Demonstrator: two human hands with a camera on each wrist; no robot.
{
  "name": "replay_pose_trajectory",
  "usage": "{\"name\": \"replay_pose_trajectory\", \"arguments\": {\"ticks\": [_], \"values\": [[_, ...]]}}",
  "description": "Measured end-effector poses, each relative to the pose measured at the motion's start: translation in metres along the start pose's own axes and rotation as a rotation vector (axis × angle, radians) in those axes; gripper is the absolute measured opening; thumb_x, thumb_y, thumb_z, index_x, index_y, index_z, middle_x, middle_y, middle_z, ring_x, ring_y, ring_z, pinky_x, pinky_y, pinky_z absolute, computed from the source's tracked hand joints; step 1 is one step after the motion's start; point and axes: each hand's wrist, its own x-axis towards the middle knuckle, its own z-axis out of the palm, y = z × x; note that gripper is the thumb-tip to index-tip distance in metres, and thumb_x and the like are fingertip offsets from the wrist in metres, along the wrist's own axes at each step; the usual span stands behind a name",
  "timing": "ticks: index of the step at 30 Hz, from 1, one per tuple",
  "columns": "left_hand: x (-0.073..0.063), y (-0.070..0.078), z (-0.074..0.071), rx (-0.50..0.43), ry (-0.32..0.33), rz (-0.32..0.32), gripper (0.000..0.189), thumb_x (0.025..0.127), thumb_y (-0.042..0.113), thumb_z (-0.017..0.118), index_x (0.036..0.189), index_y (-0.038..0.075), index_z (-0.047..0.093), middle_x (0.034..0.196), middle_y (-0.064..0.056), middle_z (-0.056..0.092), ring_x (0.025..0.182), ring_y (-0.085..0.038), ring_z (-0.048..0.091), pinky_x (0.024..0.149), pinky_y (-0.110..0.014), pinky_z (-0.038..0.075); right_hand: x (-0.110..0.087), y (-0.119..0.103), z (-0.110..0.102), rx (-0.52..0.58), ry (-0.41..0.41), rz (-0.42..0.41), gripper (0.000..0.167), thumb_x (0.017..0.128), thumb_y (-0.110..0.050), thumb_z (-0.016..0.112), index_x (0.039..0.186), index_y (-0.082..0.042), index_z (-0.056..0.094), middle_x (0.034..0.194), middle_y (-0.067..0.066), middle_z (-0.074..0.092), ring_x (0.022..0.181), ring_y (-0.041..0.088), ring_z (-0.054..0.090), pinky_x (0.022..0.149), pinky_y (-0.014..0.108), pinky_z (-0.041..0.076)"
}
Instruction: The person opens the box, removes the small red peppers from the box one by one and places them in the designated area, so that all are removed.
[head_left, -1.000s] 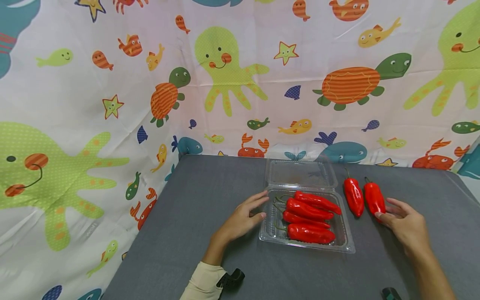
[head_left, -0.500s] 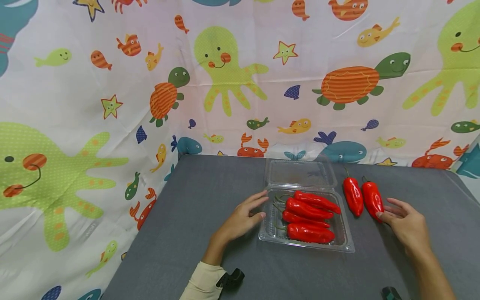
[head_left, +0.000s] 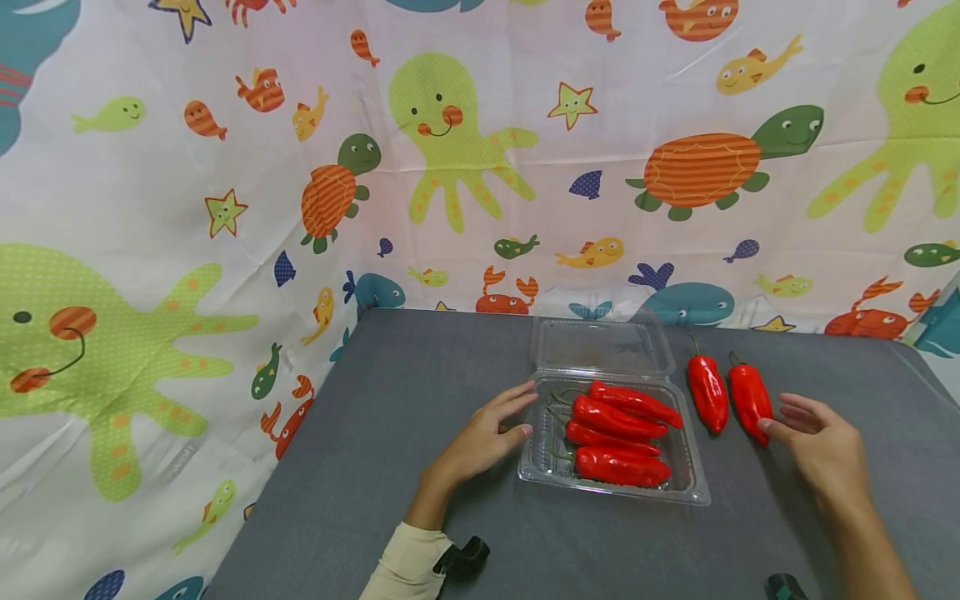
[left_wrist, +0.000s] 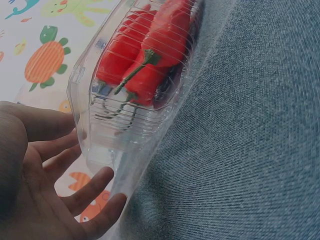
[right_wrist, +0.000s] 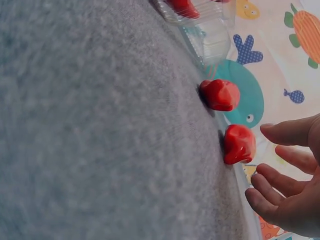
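A clear plastic clamshell box (head_left: 615, 492) stands with its lid raised at the back, and several red peppers (head_left: 621, 467) with green stems lie side by side in it. At the box's left side, my left hand (head_left: 483, 433) has its fingers spread and relaxed, fingertips right at the rim; the left wrist view shows the thumb by the clear wall. Right of the box, two more red peppers (head_left: 707, 393) lie on the table, stems pointing away. My right hand (head_left: 821, 450) is beside the outer pepper (head_left: 750, 403), fingers loosely bent and holding nothing, thumb tip near its lower end.
Grey cloth covers the table (head_left: 420, 375). Behind it and along the left hangs a white curtain (head_left: 510, 192) printed with sea animals. The transparent lid (head_left: 600, 348) leans back near the table's far edge. A black strap device (head_left: 463, 557) sits on the left wrist.
My right hand has drawn slightly to the right, its thumb coming away from the outer pepper. The left hand, the box and the peppers in it look unchanged.
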Motion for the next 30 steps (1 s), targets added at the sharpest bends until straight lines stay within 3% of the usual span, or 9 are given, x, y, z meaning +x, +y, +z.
{"name": "replay_pose_trajectory", "arguments": {"ticks": [4,5,8,11,14,18,21,30], "values": [[0.000,0.000,0.000,-0.001,-0.001,-0.001,0.054,0.104,0.014,0.062,0.157,0.009,0.052,0.170,0.002,0.038,0.156,-0.021,0.037,0.115,-0.055,0.046,-0.004,-0.006,0.000,0.007,0.001,-0.008,0.069,0.104,-0.030,0.068,0.162,-0.005,0.040,0.157,0.029,0.049,0.141,0.049,0.048,0.101,0.065,0.050],[0.000,0.000,0.000,-0.001,-0.002,-0.003,0.054,0.104,0.014,0.062,0.157,0.009,0.052,0.170,0.002,0.038,0.156,-0.021,0.037,0.115,-0.054,0.046,-0.006,-0.007,0.000,0.008,-0.002,-0.017,0.070,0.104,-0.031,0.068,0.162,-0.005,0.040,0.158,0.029,0.048,0.141,0.049,0.047,0.100,0.061,0.052],[0.000,0.000,0.000,-0.003,-0.003,-0.007,0.055,0.104,0.015,0.062,0.158,0.009,0.051,0.171,0.002,0.038,0.157,-0.021,0.036,0.116,-0.054,0.045,-0.010,-0.012,0.000,0.003,-0.005,-0.058,0.072,0.104,-0.038,0.068,0.162,-0.005,0.042,0.156,0.029,0.050,0.139,0.049,0.049,0.083,0.034,0.058],[0.000,-0.001,0.000,-0.005,-0.002,-0.006,0.054,0.105,0.015,0.062,0.157,0.009,0.051,0.171,0.002,0.038,0.156,-0.021,0.037,0.116,-0.054,0.045,-0.014,-0.018,0.002,0.016,-0.011,-0.113,0.075,0.102,-0.043,0.070,0.161,-0.005,0.044,0.154,0.029,0.052,0.135,0.050,0.050,0.065,0.012,0.045],[0.001,-0.001,0.000,-0.006,-0.002,-0.004,0.054,0.105,0.015,0.062,0.157,0.008,0.052,0.170,0.002,0.038,0.156,-0.022,0.037,0.116,-0.055,0.045,-0.020,-0.025,0.003,0.042,-0.021,-0.167,0.078,0.100,-0.047,0.072,0.160,-0.007,0.045,0.154,0.028,0.053,0.133,0.047,0.052,0.064,0.007,0.046],[0.001,-0.001,0.000,-0.003,-0.004,-0.004,0.054,0.105,0.014,0.062,0.157,0.008,0.052,0.171,0.002,0.038,0.156,-0.022,0.037,0.117,-0.055,0.045,-0.029,-0.033,0.006,0.068,-0.040,-0.250,0.077,0.097,-0.048,0.074,0.159,-0.010,0.048,0.148,0.022,0.058,0.119,0.016,0.061,0.071,0.004,0.047],[0.001,-0.001,0.000,-0.001,-0.004,-0.007,0.054,0.105,0.015,0.062,0.157,0.009,0.052,0.171,0.002,0.038,0.156,-0.022,0.037,0.117,-0.055,0.045,-0.035,-0.040,0.008,0.096,-0.059,-0.311,0.073,0.097,-0.044,0.077,0.157,-0.011,0.051,0.142,0.017,0.061,0.107,-0.006,0.055,0.075,0.004,0.047],[0.001,-0.001,0.000,0.007,-0.003,-0.004,0.054,0.105,0.015,0.062,0.157,0.009,0.052,0.170,0.002,0.038,0.156,-0.021,0.037,0.117,-0.054,0.045,-0.051,-0.056,0.014,0.110,-0.110,-0.407,0.067,0.098,-0.040,0.076,0.155,-0.016,0.053,0.141,0.013,0.063,0.112,-0.005,0.055,0.081,0.004,0.043]]}}
